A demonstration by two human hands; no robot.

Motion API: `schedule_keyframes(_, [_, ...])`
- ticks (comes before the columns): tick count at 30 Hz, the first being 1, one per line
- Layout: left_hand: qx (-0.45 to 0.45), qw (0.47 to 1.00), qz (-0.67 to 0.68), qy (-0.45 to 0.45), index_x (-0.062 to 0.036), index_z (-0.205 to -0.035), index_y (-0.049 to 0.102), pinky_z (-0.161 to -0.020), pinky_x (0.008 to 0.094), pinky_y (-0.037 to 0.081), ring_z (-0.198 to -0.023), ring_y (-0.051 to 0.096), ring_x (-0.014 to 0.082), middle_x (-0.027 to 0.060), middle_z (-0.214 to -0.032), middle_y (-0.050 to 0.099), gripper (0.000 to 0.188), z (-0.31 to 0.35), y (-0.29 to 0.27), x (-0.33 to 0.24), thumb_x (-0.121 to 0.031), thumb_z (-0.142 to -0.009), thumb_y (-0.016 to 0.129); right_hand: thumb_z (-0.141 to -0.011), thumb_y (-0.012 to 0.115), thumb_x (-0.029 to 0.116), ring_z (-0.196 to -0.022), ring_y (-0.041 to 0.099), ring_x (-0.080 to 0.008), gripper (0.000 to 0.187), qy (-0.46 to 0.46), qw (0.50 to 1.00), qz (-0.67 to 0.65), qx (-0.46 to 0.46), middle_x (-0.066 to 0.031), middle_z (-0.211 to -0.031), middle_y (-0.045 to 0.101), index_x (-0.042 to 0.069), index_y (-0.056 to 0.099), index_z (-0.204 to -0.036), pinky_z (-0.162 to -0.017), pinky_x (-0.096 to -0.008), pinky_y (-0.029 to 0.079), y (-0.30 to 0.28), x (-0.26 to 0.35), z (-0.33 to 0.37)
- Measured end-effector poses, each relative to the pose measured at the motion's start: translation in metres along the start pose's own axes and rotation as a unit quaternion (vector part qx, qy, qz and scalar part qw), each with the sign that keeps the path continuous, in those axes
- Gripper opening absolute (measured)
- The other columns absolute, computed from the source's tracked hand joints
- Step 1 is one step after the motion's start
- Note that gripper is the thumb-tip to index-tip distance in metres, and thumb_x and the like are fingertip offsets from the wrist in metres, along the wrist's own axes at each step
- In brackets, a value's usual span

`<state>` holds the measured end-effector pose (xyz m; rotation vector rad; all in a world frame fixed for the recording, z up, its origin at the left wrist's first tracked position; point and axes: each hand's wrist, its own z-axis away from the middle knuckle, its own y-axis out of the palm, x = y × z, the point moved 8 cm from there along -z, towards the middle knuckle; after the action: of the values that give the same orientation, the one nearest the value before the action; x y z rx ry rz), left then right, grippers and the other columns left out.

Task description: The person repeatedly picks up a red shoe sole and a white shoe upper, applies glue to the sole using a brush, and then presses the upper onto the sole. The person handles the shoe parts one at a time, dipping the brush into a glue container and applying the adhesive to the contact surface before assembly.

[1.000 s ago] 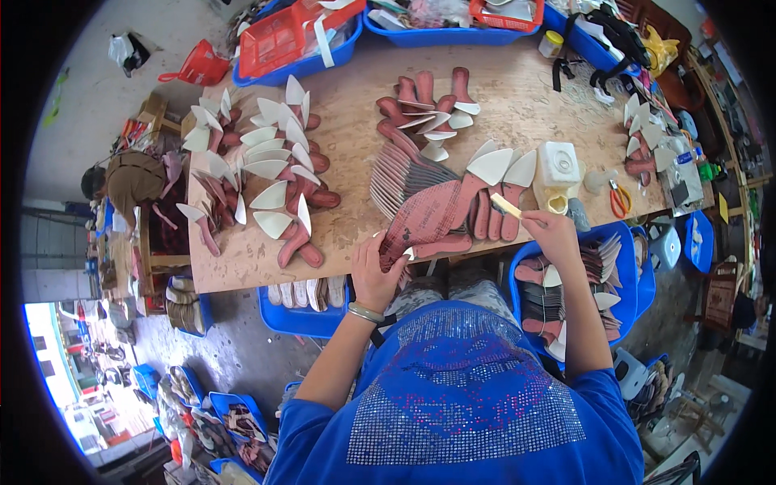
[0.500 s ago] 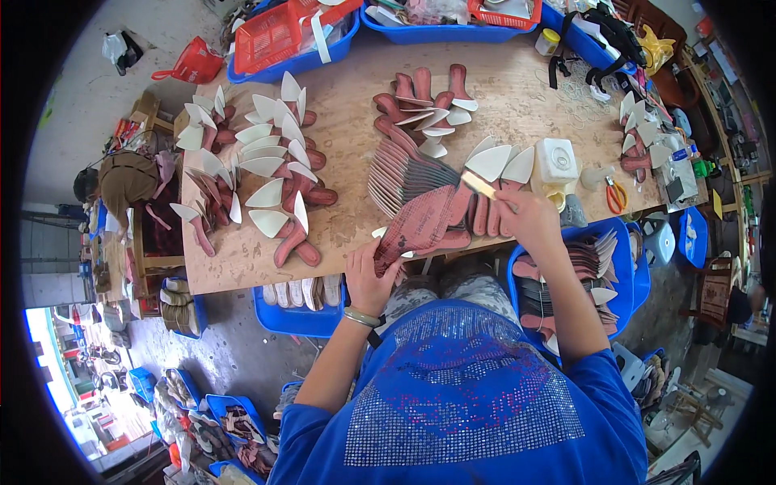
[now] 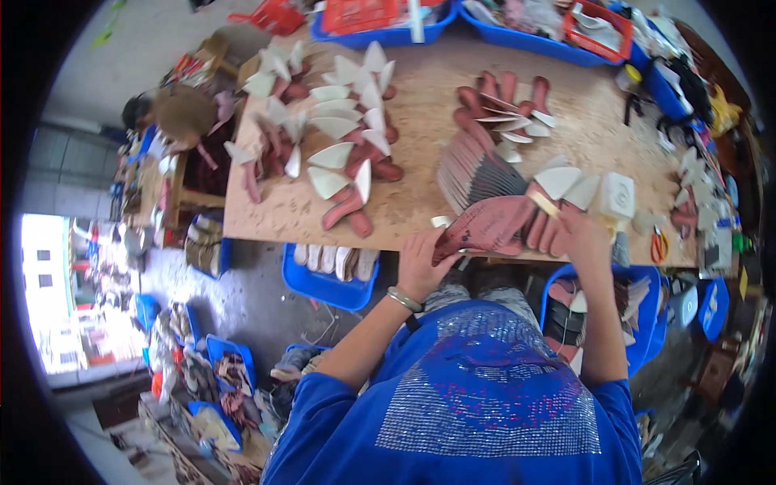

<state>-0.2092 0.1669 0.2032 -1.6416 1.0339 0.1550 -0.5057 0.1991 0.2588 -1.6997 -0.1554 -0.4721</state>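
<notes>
My left hand (image 3: 423,263) is closed on the near left end of a reddish-brown insole (image 3: 489,222), at the table's front edge. This insole lies slanted over a fanned stack of similar insoles (image 3: 478,179). In my right hand (image 3: 584,236) is a pale, flat-handled brush (image 3: 545,204), though its kind is not fully clear. The brush sits just right of the insole, over several narrow insole ends. Behind it are white leaf-shaped pieces (image 3: 558,181) fixed to insoles. Another cluster of insoles with white pieces (image 3: 503,105) lies farther back.
More white-tipped insoles (image 3: 356,121) cover the left of the wooden table (image 3: 420,89). A white square container (image 3: 618,194) and orange-handled scissors (image 3: 659,244) stand to the right. Blue tubs (image 3: 331,279) sit below the front edge. Someone bends over at far left.
The whole view has shifted, so the table and my hands appear farther right. My left hand still grips the insole, and my right hand keeps the brush close beside it.
</notes>
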Motion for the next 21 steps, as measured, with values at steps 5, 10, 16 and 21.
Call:
schedule_keyframes(5, [-0.059,0.941,0.227,-0.242,0.0006,-0.133,0.040,-0.095,0.0378,0.043,-0.104,0.058,0.0252,0.0153,-0.116,0.059,0.065,0.031,-0.002,0.065,-0.021,-0.082,0.075,-0.086,0.066,0.022,-0.061,0.066,-0.0250,0.023,0.064,0.988,-0.138,0.021,-0.0135,-0.072,0.067,0.007,0.072,-0.103,-0.056,-0.0352,0.049,0.010,-0.015,0.002])
schedule_keyframes(10, [-0.161,0.899,0.206,-0.352,-0.0008,-0.133,0.039,-0.088,0.0333,0.046,-0.104,0.055,0.0177,0.0129,-0.117,0.057,0.044,0.074,-0.008,0.149,-0.022,-0.097,0.053,-0.086,0.067,0.018,-0.061,0.064,-0.0130,0.023,0.139,0.961,-0.222,0.085,-0.0093,-0.068,0.066,0.003,0.071,-0.103,-0.058,-0.0275,0.048,0.035,-0.004,0.014])
schedule_keyframes(16, [-0.312,0.609,0.498,-0.533,-0.0114,-0.128,0.047,-0.079,0.0357,0.048,-0.097,0.057,0.0166,0.0035,-0.110,0.057,0.033,0.118,0.029,0.256,-0.022,-0.098,0.053,-0.086,0.066,0.013,-0.066,0.064,-0.0133,0.021,0.144,0.956,-0.243,0.079,-0.0091,-0.072,0.068,0.001,0.070,-0.102,-0.064,-0.0266,0.049,0.055,-0.010,0.025])
schedule_keyframes(21, [-0.350,0.562,0.467,-0.586,-0.0131,-0.126,0.051,-0.075,0.0348,0.046,-0.086,0.054,0.0141,0.0014,-0.102,0.058,0.032,0.120,0.039,0.314,-0.019,-0.095,0.059,-0.086,0.067,0.012,-0.070,0.064,-0.0116,0.021,0.146,0.962,-0.224,0.050,-0.0103,-0.077,0.069,0.000,0.070,-0.103,-0.067,-0.0264,0.049,0.041,-0.005,0.030])
